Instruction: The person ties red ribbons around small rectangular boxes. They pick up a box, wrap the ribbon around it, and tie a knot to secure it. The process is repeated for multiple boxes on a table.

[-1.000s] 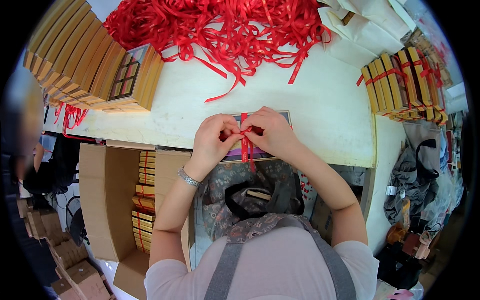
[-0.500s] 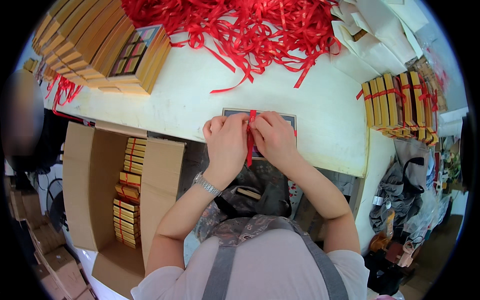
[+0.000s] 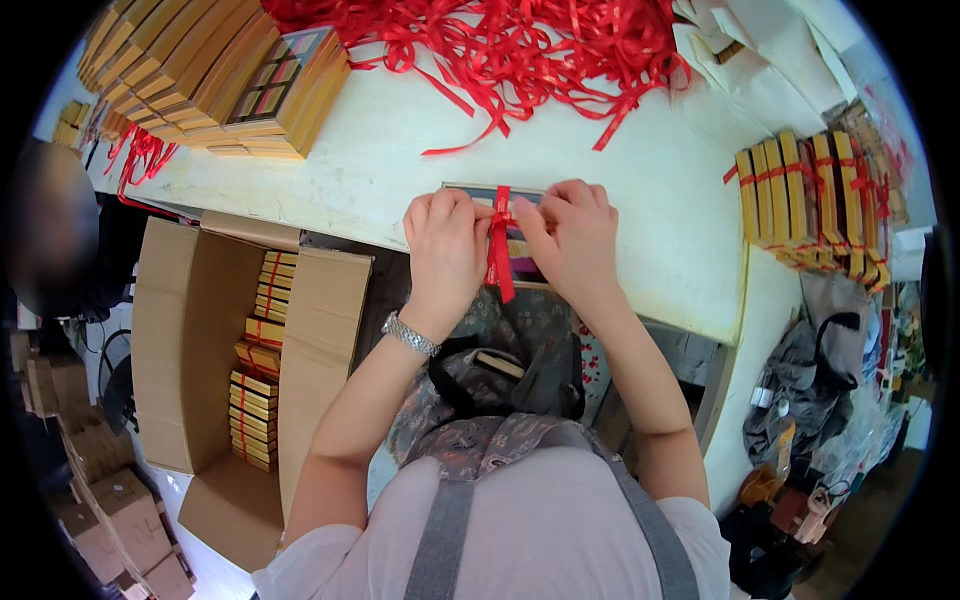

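Observation:
A flat gift box [image 3: 524,268] with a dark, patterned top lies at the table's front edge, partly covered by my hands. Round its middle runs a red ribbon [image 3: 499,262], with a knot or bow near the centre and a tail hanging over the front edge. My left hand [image 3: 443,250], a metal watch on its wrist, is closed with thumb and fingertips pinching the ribbon at the knot. On the other side, my right hand [image 3: 575,238] has curled fingers, its thumb by the knot; what its fingertips hold is hidden.
A heap of red ribbons [image 3: 520,60] covers the table's far side. Stacked boxes [image 3: 190,75] stand at far left, ribbon-tied boxes [image 3: 812,195] at right. Below left, an open carton [image 3: 325,350] holds tied boxes. White paper bags [image 3: 755,70] lie at far right.
The ribbon's knot looks more drawn together, and my right hand has moved slightly right of it. My left hand stays by the ribbon. The whole view has shifted a little.

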The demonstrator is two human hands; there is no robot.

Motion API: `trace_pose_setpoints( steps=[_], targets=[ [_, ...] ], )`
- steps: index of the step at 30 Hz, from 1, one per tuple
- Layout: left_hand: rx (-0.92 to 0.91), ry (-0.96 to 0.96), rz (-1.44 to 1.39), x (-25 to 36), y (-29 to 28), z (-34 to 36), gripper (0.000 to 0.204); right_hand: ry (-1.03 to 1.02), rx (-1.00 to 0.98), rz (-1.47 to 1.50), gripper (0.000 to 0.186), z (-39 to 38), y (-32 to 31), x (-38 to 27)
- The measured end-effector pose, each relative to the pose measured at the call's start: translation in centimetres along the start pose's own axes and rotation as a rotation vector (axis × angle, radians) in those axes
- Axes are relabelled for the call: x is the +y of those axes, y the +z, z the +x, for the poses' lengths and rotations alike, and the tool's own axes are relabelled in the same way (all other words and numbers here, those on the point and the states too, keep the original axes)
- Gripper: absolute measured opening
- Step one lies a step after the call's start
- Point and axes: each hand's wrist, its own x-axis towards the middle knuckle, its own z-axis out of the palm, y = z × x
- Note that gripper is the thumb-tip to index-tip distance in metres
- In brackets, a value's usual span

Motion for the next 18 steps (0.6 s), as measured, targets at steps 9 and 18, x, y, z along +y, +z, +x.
trace_pose_setpoints(
  steps=[9, 18],
  targets=[
    [0.082, -0.104, 0.052, -0.7, -0.4, 0.0, 0.012, -0.032, 0.111, 0.01, 0.015, -1.1, 1.8, 0.1],
    [-0.031, -0.203, 0.014, 0.4, -0.3, 1.1, 0.019, -0.039, 0.077, 0.017, 0.012, -1.1, 1.7, 0.7]
  ],
)
